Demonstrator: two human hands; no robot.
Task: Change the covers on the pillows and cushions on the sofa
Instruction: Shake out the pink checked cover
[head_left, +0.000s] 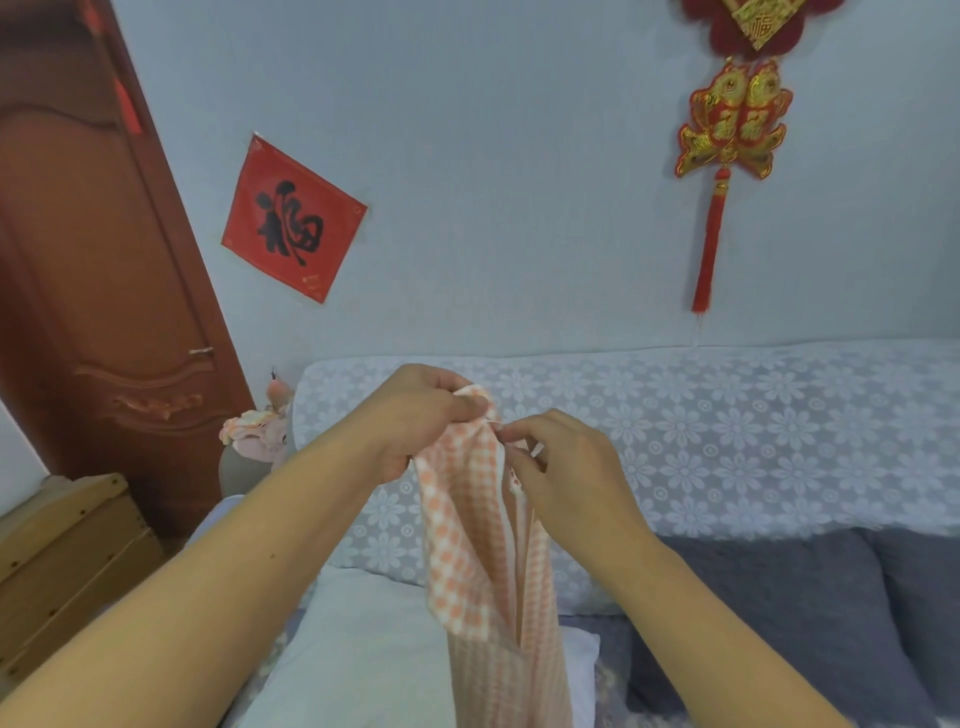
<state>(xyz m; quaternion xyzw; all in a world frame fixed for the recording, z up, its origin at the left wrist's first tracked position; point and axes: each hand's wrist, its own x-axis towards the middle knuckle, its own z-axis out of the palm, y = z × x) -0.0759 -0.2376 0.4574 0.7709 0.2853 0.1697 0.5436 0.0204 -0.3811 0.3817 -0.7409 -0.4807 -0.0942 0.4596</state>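
Note:
An orange-and-white checked pillow cover (483, 561) hangs in the air in front of the sofa. My left hand (415, 421) grips its top edge with curled fingers. My right hand (561, 467) pinches the same edge just to the right, the two hands close together. Below the cover lies a bare white pillow (363, 654) on the sofa seat. The cover's lower end drops out of view at the bottom.
The sofa back (727, 441) wears a white lace flower throw; grey cushions (779, 613) lie on the seat at right. A wooden door (104, 291) and a wooden box (67, 551) stand at left. Pink-and-white fabric (254, 431) lies heaped by the sofa's left end.

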